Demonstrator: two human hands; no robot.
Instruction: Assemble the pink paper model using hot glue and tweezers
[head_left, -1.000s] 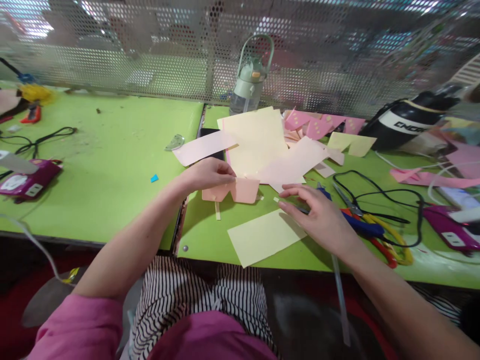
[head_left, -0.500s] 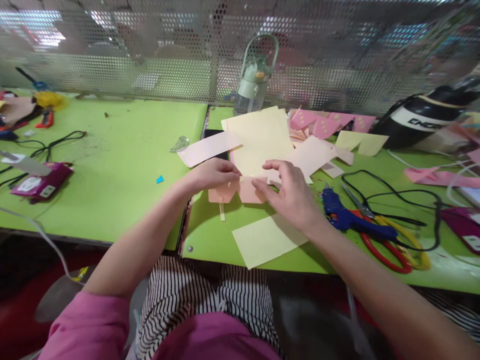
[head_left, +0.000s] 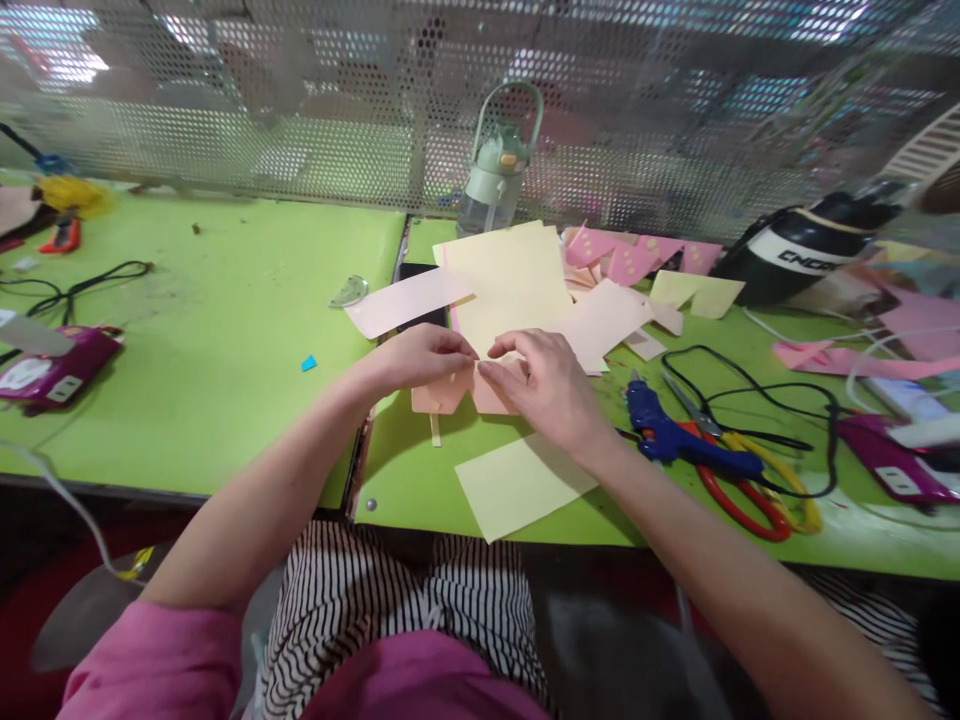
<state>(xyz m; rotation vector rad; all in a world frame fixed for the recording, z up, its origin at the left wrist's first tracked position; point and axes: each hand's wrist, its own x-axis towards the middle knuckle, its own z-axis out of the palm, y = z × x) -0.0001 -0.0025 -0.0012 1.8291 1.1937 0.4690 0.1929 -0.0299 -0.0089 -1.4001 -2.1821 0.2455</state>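
Observation:
A peach-pink paper cutout (head_left: 439, 398) with a notch in its lower edge lies between my hands, near the table's front. My left hand (head_left: 420, 356) pinches its upper edge left of the notch. At the middle of that edge, the thumb and forefinger of my right hand (head_left: 544, 385) are closed on the same paper. The fingers cover much of its top. Below its left half, a narrow pale strip (head_left: 436, 430) sticks out. In front of my right hand a pale yellow sheet (head_left: 517, 488) rests flat on the green table.
Behind my hands lie cream paper sheets (head_left: 510, 275), a pale pink strip (head_left: 409, 302) and pink zigzag cutouts (head_left: 637, 258). To the right are a blue glue gun (head_left: 675, 440), scissors (head_left: 742, 510) and cables. A green bottle (head_left: 496, 170) and a black bottle (head_left: 802, 250) stand farther back.
My right hand has moved left along the paper's upper edge, and its thumb and forefinger have come closer together. My left hand keeps its hold. The camera view has shifted slightly.

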